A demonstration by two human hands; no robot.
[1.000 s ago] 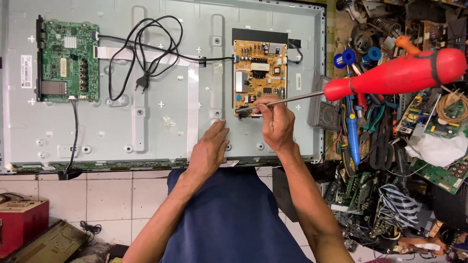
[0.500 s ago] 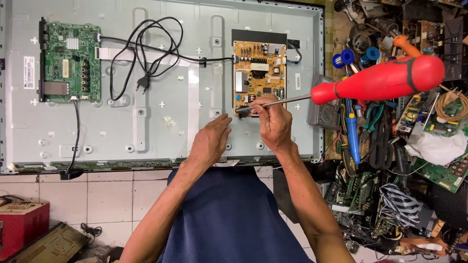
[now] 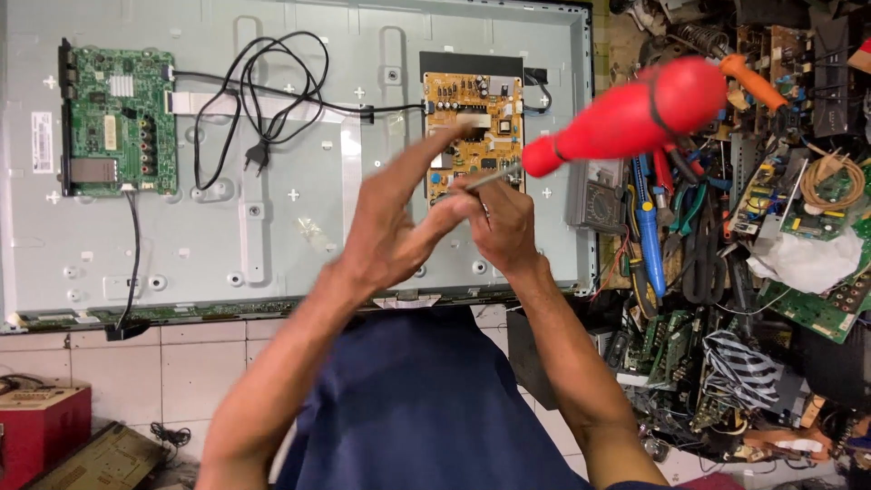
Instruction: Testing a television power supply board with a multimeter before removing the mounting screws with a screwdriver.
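Holding the long screwdriver with the fat red plastic handle (image 3: 635, 113) by its thin steel shaft, my right hand (image 3: 504, 222) has its fingers pinched narrow around the metal just beside the tip, while my left hand (image 3: 390, 231) rises with its fingers stretched out and touching that same tip end, holding nothing that I can make out; the tool hangs over the yellow power circuit board (image 3: 472, 122) on the grey metal back panel of the flat screen (image 3: 272, 236). I judge the screwdriver stiff and handle-heavy (the smooth shaft may slip), best gripped at the handle. Containers: the cluttered tool pile on the right (image 3: 726, 227) sits loose, no clear bin; a red box (image 3: 41, 426) at lower left shows no contents
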